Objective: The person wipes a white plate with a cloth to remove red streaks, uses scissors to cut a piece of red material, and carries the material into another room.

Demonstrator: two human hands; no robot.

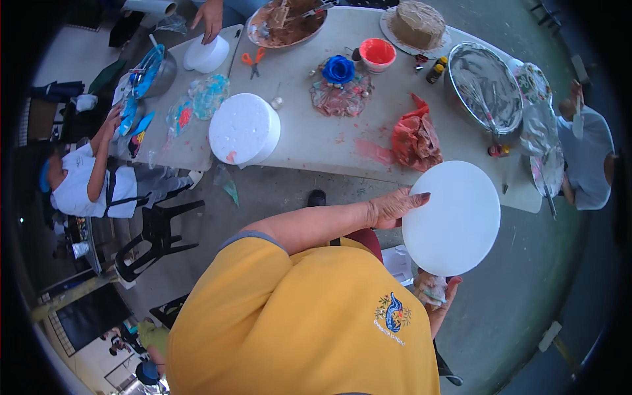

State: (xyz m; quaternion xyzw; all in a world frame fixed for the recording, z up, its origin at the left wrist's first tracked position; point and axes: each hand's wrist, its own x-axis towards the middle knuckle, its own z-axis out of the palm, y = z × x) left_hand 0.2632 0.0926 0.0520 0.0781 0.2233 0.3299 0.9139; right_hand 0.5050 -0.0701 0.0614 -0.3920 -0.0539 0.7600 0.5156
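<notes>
My left hand (396, 207) grips the near-left rim of a smooth white disc (452, 217), its thumb over the upper face. The disc is held tilted off the table's front edge and looks like a foam cake dummy or board; its thickness is hidden. Below its lower edge, my right hand (437, 298) holds a crumpled, stained cloth or tissue (434, 290). Just beyond the disc lies a crumpled red piping bag (418, 137) smeared with brown icing. A thick white foam round (244, 129) sits at the table's front edge, farther left.
On the table (296, 143) are a blue rose decoration (338, 69), a red-icing tub (377, 54), a whisk bowl (484, 89), a frosted cake (417, 24), a brown-icing bowl (286, 24) and orange-handled scissors (254, 61). Co-workers stand left and right; a black chair (158, 234) is at left.
</notes>
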